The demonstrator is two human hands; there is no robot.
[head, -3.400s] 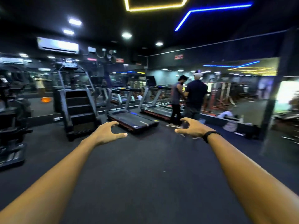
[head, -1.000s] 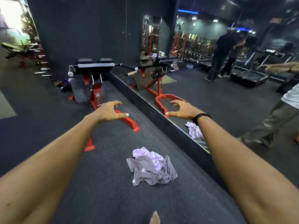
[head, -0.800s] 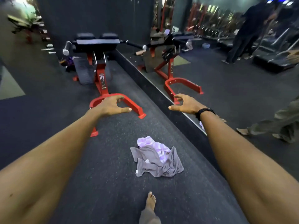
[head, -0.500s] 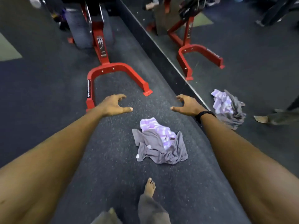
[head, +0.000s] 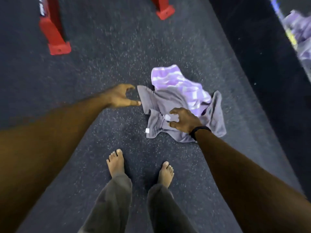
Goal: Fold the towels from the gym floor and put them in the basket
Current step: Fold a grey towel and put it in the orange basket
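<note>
Grey cloth lies crumpled on the speckled gym floor [head: 101, 52], a grey towel [head: 168, 105] bunched up with a lilac striped towel [head: 178, 83] lying partly on top of it at the far side. Neither is folded or even spread out, and no basket shows anywhere in view, so by my reading the task is at its very start: both towels have yet to be lifted, folded and carried off.

Over the pile, the right hand [head: 183, 121] hangs with its fingers curled like a claw above the near part of the grey towel, by a small white tag; whether the fingertips already touch the cloth I cannot tell, and it grips nothing. Just beside the grey towel's left corner, the left hand [head: 120, 96] is spread wide, thumb and fingers apart, holding nothing.

Nearer the camera stand the person's bare feet [head: 116, 163] in loose trousers. Farther off, two red machine legs [head: 55, 39] rest on the floor, and a dark mirror ledge [head: 262, 61] runs along the right.
</note>
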